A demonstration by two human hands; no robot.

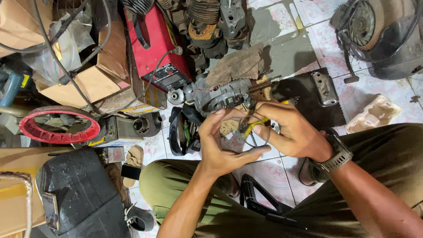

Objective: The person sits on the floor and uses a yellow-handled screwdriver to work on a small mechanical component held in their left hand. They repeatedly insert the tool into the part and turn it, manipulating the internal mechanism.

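Note:
My left hand (222,143) is raised over my knees with fingers curled, its fingertips pinching a thin dark wire (245,128) near its end. My right hand (288,130), with a dark watch on the wrist, grips a yellow-handled tool (257,124) and the same wire between thumb and fingers. Both hands meet just in front of a small grey engine (220,94) lying on the tiled floor. A loop of the wire hangs below my fingers.
A red machine (154,44) and cardboard boxes (94,81) lie at upper left, a red ring (59,125) at left, and a black cover (81,194) at lower left. Engine parts (211,22) sit at top, a fan housing (379,35) at upper right, a metal muffler (324,88) nearby.

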